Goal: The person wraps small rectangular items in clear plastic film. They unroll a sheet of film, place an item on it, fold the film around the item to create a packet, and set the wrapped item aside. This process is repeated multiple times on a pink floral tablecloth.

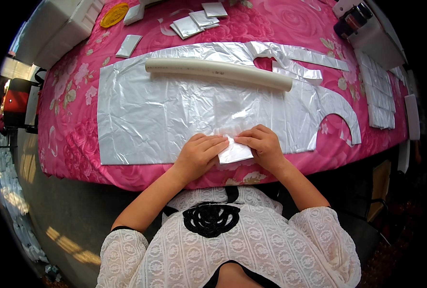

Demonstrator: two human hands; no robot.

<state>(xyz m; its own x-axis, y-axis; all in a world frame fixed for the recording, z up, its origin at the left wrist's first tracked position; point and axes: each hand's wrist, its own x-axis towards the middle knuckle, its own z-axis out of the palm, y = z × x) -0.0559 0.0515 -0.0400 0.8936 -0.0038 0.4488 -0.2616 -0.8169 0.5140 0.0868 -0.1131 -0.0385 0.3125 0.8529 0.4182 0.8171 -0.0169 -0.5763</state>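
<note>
Pink tablecloth [72,103] extends leftward | left fingers [216,141], right fingers [250,136] grasp silver packet [235,153] near tablecloth edge

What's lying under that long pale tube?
Under the tube lies a crinkled silvery sheet, visible along both long sides, with pink floral cloth beneath the sheet. The strip directly under the tube is covered, so anything else there cannot be seen.

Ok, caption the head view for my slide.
Left hand and right hand on a folded packet; beyond, a pipe lies on silvery film.
</note>
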